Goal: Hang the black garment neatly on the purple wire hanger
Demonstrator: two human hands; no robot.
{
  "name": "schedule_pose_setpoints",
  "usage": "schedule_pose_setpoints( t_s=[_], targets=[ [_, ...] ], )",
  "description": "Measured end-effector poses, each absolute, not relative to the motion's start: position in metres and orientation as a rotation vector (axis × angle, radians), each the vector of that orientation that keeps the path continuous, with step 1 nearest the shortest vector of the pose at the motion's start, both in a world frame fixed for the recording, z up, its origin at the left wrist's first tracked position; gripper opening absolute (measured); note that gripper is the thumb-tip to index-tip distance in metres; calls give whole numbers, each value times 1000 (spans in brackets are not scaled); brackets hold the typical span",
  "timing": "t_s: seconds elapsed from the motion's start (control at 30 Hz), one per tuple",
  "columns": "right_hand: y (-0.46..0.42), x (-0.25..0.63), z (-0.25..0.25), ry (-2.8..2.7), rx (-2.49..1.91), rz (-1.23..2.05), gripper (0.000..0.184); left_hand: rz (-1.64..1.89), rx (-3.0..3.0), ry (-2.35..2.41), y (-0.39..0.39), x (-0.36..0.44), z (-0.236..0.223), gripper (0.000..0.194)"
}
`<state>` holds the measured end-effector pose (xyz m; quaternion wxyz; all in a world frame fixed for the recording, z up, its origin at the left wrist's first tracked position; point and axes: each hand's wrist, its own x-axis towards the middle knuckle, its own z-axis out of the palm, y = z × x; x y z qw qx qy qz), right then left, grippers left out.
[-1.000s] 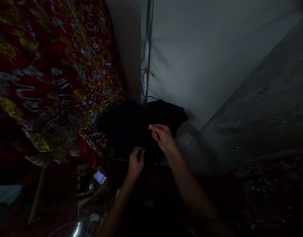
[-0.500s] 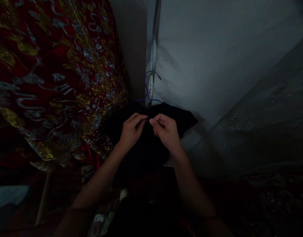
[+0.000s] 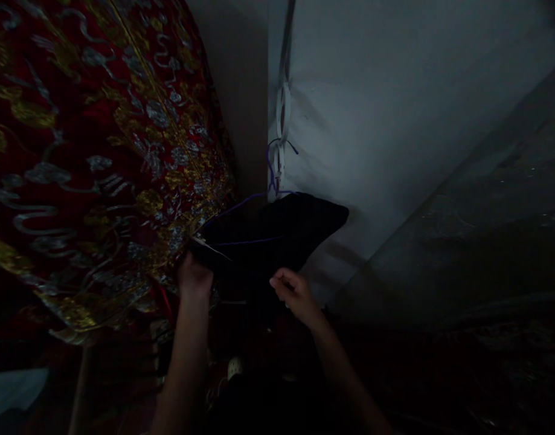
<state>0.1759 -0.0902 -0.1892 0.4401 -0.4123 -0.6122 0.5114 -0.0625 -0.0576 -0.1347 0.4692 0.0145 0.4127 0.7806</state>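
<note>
Directly ahead, a black garment [image 3: 277, 232] is seen hung on a purple wire hanger [image 3: 272, 175], whose hook is caught on a white fitting [image 3: 282, 115] at the wall corner. The garment's lower left edge is gripped by the left hand [image 3: 194, 277], the fingers being closed on the cloth just beside a thin pale strip [image 3: 209, 246] at that edge. The right hand [image 3: 294, 291] is held at the garment's bottom hem, its fingers curled together; whether cloth is pinched between them cannot be told in the dim light. The garment thus lies above and between the two hands. A red cloth embroidered in gold and silver [image 3: 91, 151] is hung to the left, touching the garment's side.
</note>
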Motion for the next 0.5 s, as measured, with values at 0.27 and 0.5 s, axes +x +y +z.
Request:
schedule_pose_setpoints(
  t_s=[0.27, 0.5],
  targets=[
    [-87, 193, -192, -1544, -1064, 1093, 23, 1592, 294, 891, -93, 14, -165, 8],
    [-93, 189, -188, -1479, -1007, 1108, 25, 1472, 1398, 1066, -108, 58, -143, 17]
  ],
)
